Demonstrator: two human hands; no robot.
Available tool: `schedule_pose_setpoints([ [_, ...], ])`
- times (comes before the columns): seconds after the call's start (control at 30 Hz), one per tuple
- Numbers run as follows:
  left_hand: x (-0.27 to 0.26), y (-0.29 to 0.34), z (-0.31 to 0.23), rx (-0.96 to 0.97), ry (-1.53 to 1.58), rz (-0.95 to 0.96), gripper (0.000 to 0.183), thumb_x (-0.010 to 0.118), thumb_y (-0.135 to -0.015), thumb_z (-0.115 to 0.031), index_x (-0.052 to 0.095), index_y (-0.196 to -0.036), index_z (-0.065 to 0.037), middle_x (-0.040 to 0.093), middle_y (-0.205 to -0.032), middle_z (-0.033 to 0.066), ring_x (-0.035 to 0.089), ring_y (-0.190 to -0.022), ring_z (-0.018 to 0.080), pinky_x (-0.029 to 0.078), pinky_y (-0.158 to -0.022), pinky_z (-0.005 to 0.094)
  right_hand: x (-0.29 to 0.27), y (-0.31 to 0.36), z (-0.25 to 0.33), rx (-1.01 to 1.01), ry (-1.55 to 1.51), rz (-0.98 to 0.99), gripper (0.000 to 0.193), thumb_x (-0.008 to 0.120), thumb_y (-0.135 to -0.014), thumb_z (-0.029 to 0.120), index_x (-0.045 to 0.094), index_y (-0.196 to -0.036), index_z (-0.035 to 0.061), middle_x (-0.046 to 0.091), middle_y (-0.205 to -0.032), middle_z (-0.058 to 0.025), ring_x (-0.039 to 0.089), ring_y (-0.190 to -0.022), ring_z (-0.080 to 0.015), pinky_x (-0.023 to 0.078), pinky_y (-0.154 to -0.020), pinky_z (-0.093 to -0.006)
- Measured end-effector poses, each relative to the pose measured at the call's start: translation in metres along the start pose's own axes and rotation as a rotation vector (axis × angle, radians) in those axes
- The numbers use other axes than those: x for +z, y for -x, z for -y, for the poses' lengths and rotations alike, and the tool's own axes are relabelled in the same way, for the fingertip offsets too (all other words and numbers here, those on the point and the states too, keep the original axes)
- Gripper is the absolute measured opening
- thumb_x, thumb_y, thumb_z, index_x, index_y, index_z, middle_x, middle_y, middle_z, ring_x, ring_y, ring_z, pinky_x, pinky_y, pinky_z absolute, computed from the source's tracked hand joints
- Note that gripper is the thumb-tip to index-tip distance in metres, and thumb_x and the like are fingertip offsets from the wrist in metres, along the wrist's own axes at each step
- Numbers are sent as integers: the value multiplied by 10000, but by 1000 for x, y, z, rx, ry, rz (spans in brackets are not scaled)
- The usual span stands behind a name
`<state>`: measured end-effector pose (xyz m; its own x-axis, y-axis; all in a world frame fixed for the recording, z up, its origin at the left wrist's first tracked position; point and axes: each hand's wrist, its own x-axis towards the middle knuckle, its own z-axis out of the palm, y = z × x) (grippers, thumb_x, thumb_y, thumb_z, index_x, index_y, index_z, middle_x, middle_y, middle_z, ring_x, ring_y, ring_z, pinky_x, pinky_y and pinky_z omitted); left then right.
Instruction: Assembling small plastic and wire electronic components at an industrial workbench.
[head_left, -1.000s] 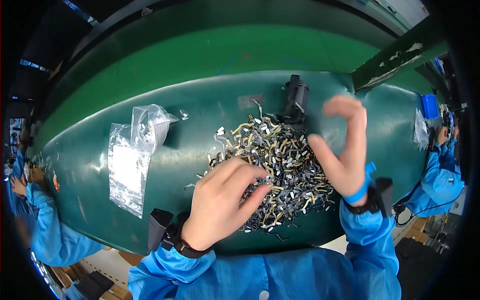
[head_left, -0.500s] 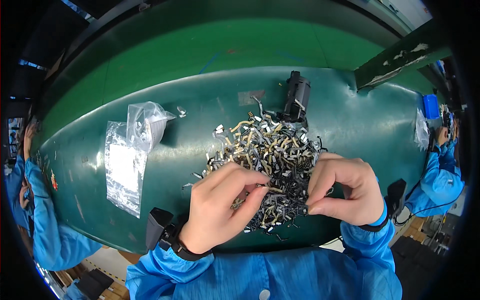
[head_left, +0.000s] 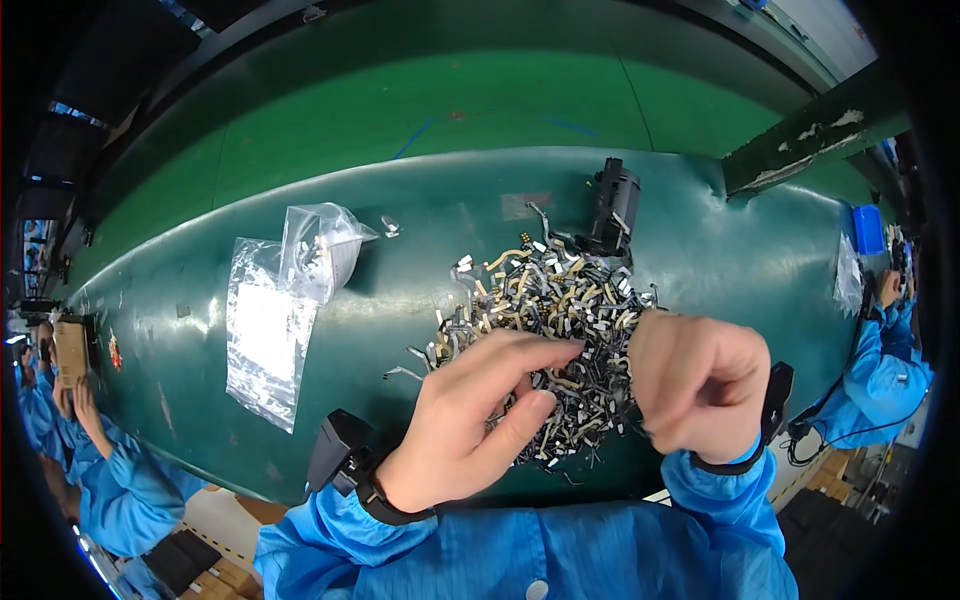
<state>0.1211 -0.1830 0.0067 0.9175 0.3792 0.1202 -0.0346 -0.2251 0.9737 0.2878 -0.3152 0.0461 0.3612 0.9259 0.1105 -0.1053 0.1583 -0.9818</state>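
Note:
A heap of short flat flex cables (head_left: 545,290), tan, black and grey with white ends, lies on the green tabletop in front of me. Over its near left side hovers my left hand (head_left: 475,415), open, its thumb and forefinger apart with nothing visible between them. My right hand (head_left: 700,385) is at the heap's right edge, slightly blurred, with fingers curled closed and the back of the hand turned up. Whatever its fingertips may hold is hidden. Black bands with dark box-shaped devices sit on both my wrists.
Beyond the heap stands a black cylindrical holder (head_left: 615,205). Clear plastic bags (head_left: 270,320) lie to the left, one with a white label. A green post (head_left: 810,140) rises at the far right, near a blue bin (head_left: 868,230). Other people in blue sleeves work at both sides.
My left thumb and forefinger have parted; the tan cable they pinched no longer shows between them. My right hand has rolled over and curled. At the left, a co-worker's hands now hold a brown box.

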Motion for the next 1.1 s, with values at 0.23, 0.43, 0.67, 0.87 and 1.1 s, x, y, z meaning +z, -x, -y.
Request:
schedule_pose_setpoints([
  [0.23,2,4,-1,-38,19,-73,337,574,-866,-17,577,-1203,-13,569,-1131,132,546,-659,122,452,-590,249,-4,-1,6,-112,-10,-5,163,756,-678,-72,644,-755,18,628,-734,-73,581,-670,-158,437,-625,-263],
  [0.43,3,7,-6,-195,282,-163,434,553,-876,21,472,-1299,-30,598,-1160,110,530,-642,36,417,-554,192,-1,-6,-12,75,-85,-102,138,698,-735,-81,606,-777,13,601,-788,-71,566,-761,-152,445,-685,-266],
  [0.67,-1,7,-6,-312,551,41,348,524,-905,36,496,-1252,21,646,-1066,93,566,-676,37,466,-614,191,4,-4,-34,152,-264,-128,109,660,-823,-34,564,-851,8,584,-888,-83,569,-769,-114,493,-683,-244],
  [0.87,0,5,-12,-380,522,-9,254,524,-902,47,559,-1153,41,663,-999,101,626,-727,81,501,-640,201,2,-3,-39,135,-250,-172,81,638,-855,-14,560,-869,3,590,-885,-88,577,-739,-110,512,-645,-238],
  [1.1,3,8,-4,-402,501,-7,215,545,-923,27,562,-1138,31,666,-1007,87,663,-840,112,514,-700,220,4,-1,-39,160,-232,-187,84,641,-849,-31,571,-879,4,604,-872,-75,577,-753,-99,497,-660,-232],
])
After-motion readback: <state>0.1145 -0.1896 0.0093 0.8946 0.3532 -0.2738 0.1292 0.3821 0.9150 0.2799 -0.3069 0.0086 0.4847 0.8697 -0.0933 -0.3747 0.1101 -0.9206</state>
